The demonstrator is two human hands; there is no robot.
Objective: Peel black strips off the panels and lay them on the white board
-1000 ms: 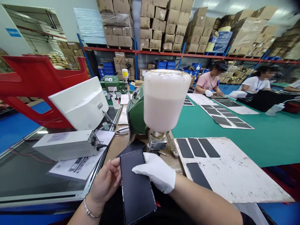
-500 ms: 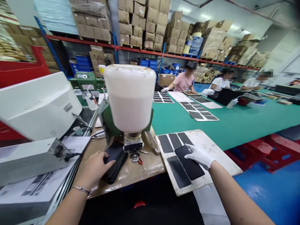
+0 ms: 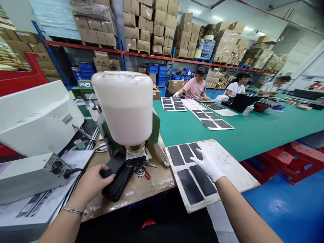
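Observation:
My bare left hand (image 3: 95, 184) grips the near end of a top black panel (image 3: 115, 163), thumb on one side and fingers on the other. That panel lies on a stack of thin black panels (image 3: 117, 185) on the brown-covered bench. My right hand (image 3: 209, 165), in a white glove, hovers over a white board (image 3: 235, 168) with fingers spread and nothing in them. Several black rectangular panels (image 3: 190, 187) lie in two rows on the board; the glove partly covers one panel (image 3: 205, 184). A machine with a white bottle (image 3: 126, 111) of pale contents stands between my hands.
A small red-handled item (image 3: 147, 174) lies under the machine's nozzle. To the left are a grey box with a fan (image 3: 37, 179) and a white monitor housing (image 3: 37, 118). Co-workers sit along the green table (image 3: 174, 126), where more panel-covered boards (image 3: 212, 119) lie. Red stools (image 3: 295, 162) stand at right.
My right hand has let go of the panel, which now lies on the board, and has shifted up off it. My left hand stays at the stack. The view has turned slightly.

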